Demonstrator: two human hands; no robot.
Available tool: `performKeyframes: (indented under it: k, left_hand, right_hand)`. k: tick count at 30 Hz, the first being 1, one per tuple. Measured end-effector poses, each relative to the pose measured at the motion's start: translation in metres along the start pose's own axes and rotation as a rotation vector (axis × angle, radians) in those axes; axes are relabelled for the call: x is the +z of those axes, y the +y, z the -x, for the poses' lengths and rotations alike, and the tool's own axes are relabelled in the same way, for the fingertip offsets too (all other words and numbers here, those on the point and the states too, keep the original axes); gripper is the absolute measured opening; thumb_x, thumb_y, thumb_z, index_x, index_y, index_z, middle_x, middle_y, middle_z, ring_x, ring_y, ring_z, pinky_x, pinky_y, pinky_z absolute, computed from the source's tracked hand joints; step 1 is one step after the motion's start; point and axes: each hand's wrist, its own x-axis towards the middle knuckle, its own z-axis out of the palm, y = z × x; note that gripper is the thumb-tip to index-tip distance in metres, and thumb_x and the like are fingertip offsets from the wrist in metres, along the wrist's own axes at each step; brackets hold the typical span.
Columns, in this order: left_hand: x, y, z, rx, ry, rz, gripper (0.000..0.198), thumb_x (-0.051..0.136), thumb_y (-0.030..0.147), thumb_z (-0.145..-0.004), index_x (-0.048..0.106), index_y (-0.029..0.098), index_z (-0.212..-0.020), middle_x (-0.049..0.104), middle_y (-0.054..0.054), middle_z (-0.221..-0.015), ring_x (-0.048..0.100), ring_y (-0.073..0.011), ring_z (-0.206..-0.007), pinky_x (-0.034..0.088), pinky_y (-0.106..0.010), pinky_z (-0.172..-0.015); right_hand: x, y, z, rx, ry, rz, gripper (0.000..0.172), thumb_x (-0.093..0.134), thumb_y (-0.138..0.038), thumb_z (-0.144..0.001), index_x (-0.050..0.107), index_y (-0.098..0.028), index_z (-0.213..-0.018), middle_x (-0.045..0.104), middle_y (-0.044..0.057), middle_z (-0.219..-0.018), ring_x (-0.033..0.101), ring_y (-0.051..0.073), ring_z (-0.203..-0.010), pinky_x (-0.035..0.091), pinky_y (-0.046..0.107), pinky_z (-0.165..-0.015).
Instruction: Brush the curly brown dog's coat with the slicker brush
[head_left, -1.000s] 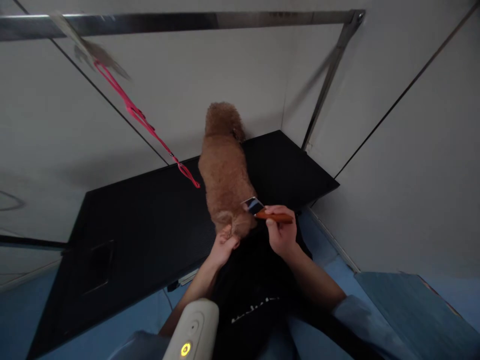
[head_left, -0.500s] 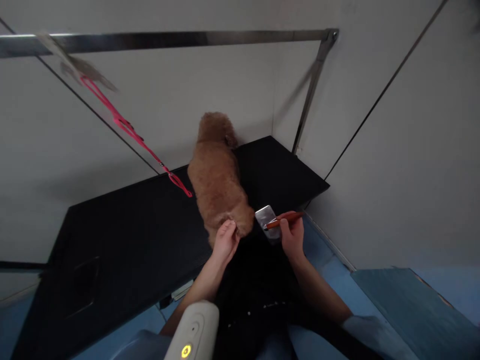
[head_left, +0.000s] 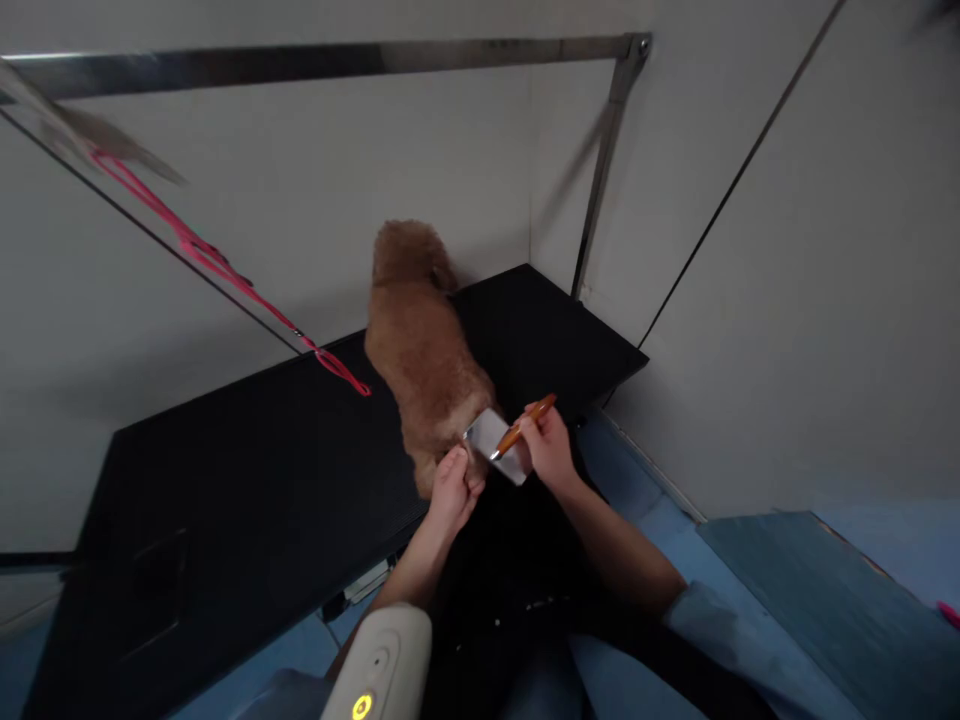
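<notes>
A curly brown dog stands on the black grooming table, its rear toward me and its head at the wall. My left hand is closed at the dog's rear, fingers pinched together on what looks like its tail; the fingertips partly hide it. My right hand grips the wooden handle of a slicker brush. The brush's flat metallic back faces up, and its head lies against the fur of the dog's right hindquarter, close beside my left hand.
A metal bar runs above the table, with a pink grooming loop hanging from it at the left. A white device with a yellow light is low in front. A teal board lies at the right.
My right hand has moved left with the slicker brush, from beside the dog onto its hindquarter, and the handle has tilted up. My left hand stays at the dog's rear. The view has shifted slightly.
</notes>
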Motion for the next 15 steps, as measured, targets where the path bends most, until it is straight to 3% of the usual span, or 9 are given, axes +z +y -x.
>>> performKeyframes:
  k: [3,7,11,15]
  left_hand:
    - [-0.001,-0.003,-0.002,-0.035,-0.033,-0.014,0.051,0.081,0.05,-0.058,0.043,0.019,-0.071,0.032,0.012,-0.043,0.024,-0.0019,-0.033,0.017,-0.014,-0.034]
    - [-0.005,-0.014,-0.007,-0.064,-0.052,-0.049,0.056,0.083,0.054,-0.053,0.042,0.019,-0.067,0.032,0.012,-0.041,0.025,-0.0017,-0.033,0.017,-0.014,-0.034]
    - [-0.01,-0.027,-0.014,-0.098,-0.048,-0.075,0.055,0.081,0.056,-0.054,0.044,0.018,-0.067,0.034,0.011,-0.041,0.025,-0.0017,-0.033,0.017,-0.014,-0.033]
    - [-0.013,-0.034,-0.02,-0.128,-0.055,-0.082,0.053,0.081,0.054,-0.056,0.046,0.018,-0.068,0.03,0.012,-0.041,0.022,-0.0013,-0.032,0.016,-0.013,-0.033]
  right_hand:
    - [-0.005,0.008,0.006,-0.051,0.149,0.023,0.019,0.056,-0.032,-0.081,0.051,-0.021,-0.095,0.061,0.002,-0.084,0.061,0.016,-0.076,0.052,0.032,-0.073]
    - [-0.017,0.02,0.015,0.048,0.026,0.028,0.015,0.056,-0.034,-0.082,0.051,-0.021,-0.089,0.062,0.001,-0.081,0.06,0.016,-0.072,0.051,0.032,-0.071]
    - [-0.029,0.032,0.019,0.042,0.279,0.076,0.019,0.057,-0.035,-0.079,0.048,-0.022,-0.089,0.061,0.002,-0.085,0.06,0.017,-0.079,0.051,0.034,-0.078]
    - [-0.031,0.046,0.021,0.154,0.068,0.003,0.021,0.057,-0.038,-0.08,0.05,-0.022,-0.091,0.064,0.003,-0.086,0.06,0.016,-0.073,0.052,0.032,-0.07]
